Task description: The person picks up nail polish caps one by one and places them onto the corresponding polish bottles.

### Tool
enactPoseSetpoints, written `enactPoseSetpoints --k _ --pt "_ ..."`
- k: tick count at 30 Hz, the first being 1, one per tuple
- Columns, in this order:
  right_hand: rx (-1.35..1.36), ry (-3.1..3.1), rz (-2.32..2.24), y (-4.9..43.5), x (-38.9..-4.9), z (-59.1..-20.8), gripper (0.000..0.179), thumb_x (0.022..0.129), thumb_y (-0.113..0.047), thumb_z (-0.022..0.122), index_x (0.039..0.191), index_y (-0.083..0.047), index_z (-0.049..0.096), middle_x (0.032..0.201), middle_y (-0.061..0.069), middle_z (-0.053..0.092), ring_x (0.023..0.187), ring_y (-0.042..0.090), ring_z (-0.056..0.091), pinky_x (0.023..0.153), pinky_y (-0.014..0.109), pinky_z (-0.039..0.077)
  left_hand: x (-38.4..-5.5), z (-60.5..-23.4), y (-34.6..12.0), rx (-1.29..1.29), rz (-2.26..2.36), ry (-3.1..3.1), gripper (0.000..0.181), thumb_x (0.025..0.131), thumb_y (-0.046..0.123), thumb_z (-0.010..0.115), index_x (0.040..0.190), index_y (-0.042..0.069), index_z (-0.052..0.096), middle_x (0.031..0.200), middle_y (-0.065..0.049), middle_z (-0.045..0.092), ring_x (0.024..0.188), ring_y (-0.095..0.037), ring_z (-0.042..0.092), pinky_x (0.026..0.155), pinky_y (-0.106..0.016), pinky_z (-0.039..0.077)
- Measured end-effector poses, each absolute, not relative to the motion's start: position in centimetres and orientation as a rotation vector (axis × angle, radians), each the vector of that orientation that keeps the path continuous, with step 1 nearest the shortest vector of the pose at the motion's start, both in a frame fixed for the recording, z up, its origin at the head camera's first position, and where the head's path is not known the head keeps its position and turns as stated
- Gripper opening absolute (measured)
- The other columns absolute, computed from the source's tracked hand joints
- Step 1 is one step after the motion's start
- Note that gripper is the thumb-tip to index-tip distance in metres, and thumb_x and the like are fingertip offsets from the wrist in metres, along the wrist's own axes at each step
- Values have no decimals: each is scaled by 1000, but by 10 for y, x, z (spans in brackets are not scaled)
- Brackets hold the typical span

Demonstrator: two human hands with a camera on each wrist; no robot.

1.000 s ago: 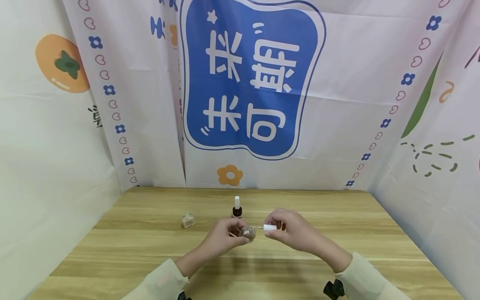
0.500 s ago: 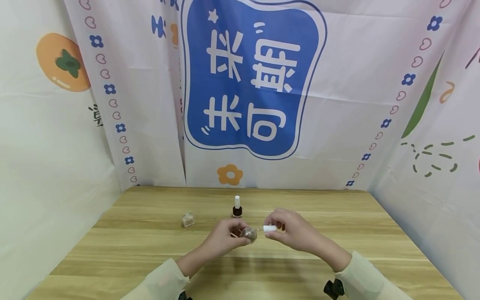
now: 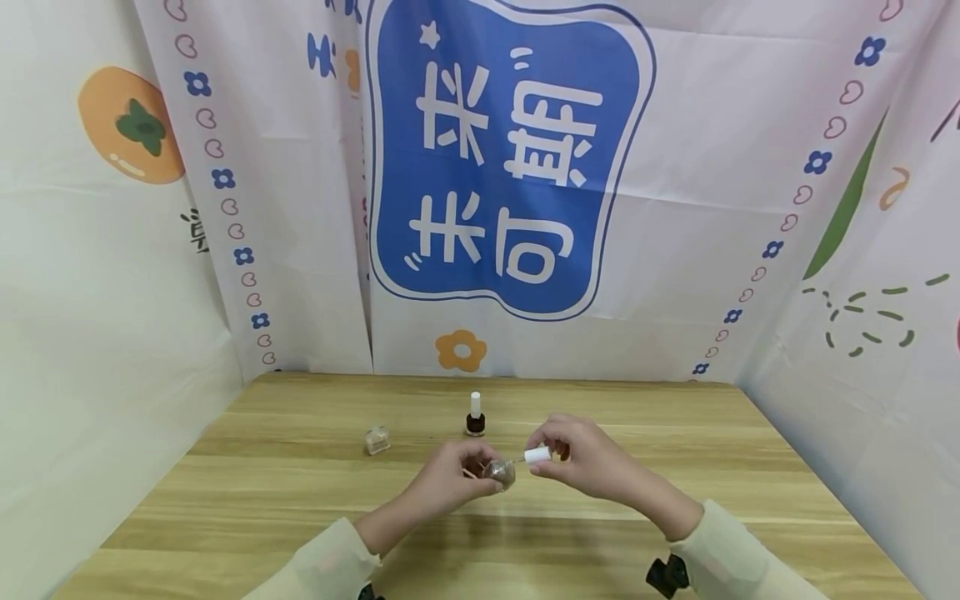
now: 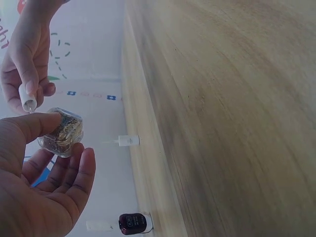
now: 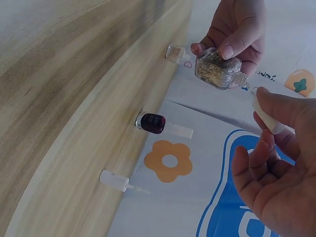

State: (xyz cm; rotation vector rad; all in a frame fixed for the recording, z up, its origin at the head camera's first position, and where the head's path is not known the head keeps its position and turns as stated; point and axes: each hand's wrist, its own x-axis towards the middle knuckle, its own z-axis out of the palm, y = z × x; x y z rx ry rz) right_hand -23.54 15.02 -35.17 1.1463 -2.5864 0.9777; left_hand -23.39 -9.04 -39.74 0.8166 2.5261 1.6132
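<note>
My left hand [image 3: 453, 475] holds a clear glass nail polish bottle [image 5: 217, 69] with gold glitter inside, gripped between thumb and fingers above the table. The bottle is tilted, its open neck toward the right hand. My right hand [image 3: 585, 462] pinches a white nail polish brush cap [image 3: 537, 455] with thumb and fingertips. Its thin brush stem [image 5: 252, 90] slopes down to the bottle's mouth. In the left wrist view, the left thumb covers the bottle's neck, and the same cap [image 4: 27, 100] shows just beyond it.
Behind the hands stands a dark red nail polish bottle [image 3: 476, 423] with a white cap. A small clear bottle [image 3: 378, 440] is at the left on the wooden table [image 3: 300, 500]. Another white brush cap [image 5: 114, 180] stands brush-up. Printed cloth [image 3: 675, 250] hangs behind.
The glitter bottle has shifted slightly right and down with the left hand. The white cap now slants more, its brush pointing lower toward the bottle's mouth.
</note>
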Motion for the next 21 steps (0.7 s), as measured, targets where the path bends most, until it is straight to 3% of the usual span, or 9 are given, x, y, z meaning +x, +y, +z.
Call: enactPoseSetpoints --k 21 --pt "1091 -2634 1061 149 -235 -352 18 81 -7 79 95 -15 69 77 -6 52 68 12 49 57 24 47 -234 -400 -87 812 1578 2539 18 79 7 79 94 8 71 89 0 64 78 -16 60 63 -25 53"
